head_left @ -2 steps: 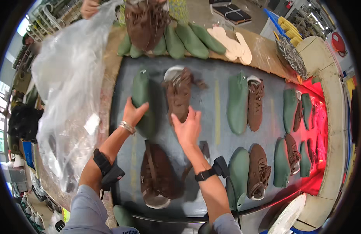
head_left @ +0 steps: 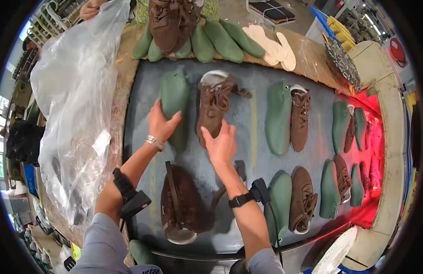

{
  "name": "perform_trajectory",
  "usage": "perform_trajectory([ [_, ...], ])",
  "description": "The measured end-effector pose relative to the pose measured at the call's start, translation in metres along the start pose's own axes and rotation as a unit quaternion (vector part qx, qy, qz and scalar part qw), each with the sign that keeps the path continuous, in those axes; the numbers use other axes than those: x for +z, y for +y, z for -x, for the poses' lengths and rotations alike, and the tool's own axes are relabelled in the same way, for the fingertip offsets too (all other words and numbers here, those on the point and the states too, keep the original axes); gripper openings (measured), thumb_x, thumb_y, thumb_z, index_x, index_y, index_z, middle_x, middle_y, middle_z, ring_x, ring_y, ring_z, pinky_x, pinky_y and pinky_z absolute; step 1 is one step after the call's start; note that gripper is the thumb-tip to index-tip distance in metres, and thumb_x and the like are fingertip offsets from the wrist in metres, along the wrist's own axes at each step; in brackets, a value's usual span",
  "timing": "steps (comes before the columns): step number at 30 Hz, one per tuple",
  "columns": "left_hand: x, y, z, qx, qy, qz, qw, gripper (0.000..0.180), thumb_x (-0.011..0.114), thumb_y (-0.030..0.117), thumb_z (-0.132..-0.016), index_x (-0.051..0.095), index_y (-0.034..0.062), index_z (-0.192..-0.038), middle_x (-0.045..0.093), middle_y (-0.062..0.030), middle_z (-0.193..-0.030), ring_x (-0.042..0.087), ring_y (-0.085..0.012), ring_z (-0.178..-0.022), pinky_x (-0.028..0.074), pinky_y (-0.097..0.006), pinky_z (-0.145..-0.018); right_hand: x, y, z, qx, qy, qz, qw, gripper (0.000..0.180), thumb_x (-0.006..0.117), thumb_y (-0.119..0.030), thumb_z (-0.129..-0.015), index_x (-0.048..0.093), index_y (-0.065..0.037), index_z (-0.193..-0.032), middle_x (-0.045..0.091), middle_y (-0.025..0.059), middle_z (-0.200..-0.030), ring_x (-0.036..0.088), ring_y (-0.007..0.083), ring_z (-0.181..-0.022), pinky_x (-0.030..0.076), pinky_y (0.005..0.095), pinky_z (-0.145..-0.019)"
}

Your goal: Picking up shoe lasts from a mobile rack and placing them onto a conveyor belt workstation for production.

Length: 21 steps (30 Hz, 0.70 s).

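Observation:
My left hand [head_left: 163, 123] is closed round the side of a green shoe last [head_left: 176, 91], thumb spread toward the shoe beside it. The last is slightly blurred. To its right, my right hand [head_left: 222, 144] pinches the toe of a brown lace-up shoe [head_left: 212, 107] between thumb and fingers. That shoe has a pale lining at its far end, and its laces hang loose to the right. Nearer to me, between my forearms, another brown shoe [head_left: 186, 205] lies on the dark belt [head_left: 248, 196], its pale-lined heel end toward me and a strap along it.
Green lasts paired with brown shoes [head_left: 300, 121] stand along the belt toward a red-lit opening [head_left: 369, 160] at right. Beyond the far edge are more lasts [head_left: 227, 43], a brown shoe [head_left: 172, 27] and pale insoles [head_left: 270, 45]. Clear plastic [head_left: 79, 105] covers the left, near another person's hand [head_left: 90, 9].
My left hand and the green last have shifted a little to the right, toward the brown shoe. My right hand keeps its hold on the toe. The whole view has shifted slightly.

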<state>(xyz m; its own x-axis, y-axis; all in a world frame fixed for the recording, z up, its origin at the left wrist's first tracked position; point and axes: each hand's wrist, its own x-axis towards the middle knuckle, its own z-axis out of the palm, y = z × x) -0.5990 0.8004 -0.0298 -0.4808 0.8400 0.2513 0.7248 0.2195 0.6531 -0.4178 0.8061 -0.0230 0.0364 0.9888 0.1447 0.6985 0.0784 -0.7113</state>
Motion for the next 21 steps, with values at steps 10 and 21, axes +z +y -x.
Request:
perform_trajectory([
  [10, 0.011, -0.003, -0.027, -0.089, -0.053, 0.144, 0.984, 0.055, 0.059, 0.027, -0.078, 0.043, -0.0046, -0.12, 0.054, -0.0233, -0.109, 0.054, -0.0336, -0.099, 0.041, -0.037, -0.086, 0.006, 0.014, -0.005, -0.001, -0.056, 0.017, 0.998, 0.061, 0.066, -0.038, -0.071, 0.047, -0.003, -0.116, 0.046, 0.0113, -0.104, 0.055, 0.0296, -0.087, 0.046, 0.0392, -0.068],
  [21, 0.014, -0.018, 0.025, -0.012, -0.105, 0.05, 0.993, 0.067, 0.063, 0.025, -0.076, 0.032, 0.0023, -0.13, 0.04, -0.0211, -0.129, 0.04, -0.0324, -0.118, 0.035, -0.034, -0.097, 0.005, 0.022, 0.005, -0.03, -0.119, 0.027, 0.992, 0.061, 0.066, -0.035, -0.072, 0.044, -0.004, -0.12, 0.045, 0.0111, -0.111, 0.053, 0.029, -0.093, 0.046, 0.038, -0.072],
])
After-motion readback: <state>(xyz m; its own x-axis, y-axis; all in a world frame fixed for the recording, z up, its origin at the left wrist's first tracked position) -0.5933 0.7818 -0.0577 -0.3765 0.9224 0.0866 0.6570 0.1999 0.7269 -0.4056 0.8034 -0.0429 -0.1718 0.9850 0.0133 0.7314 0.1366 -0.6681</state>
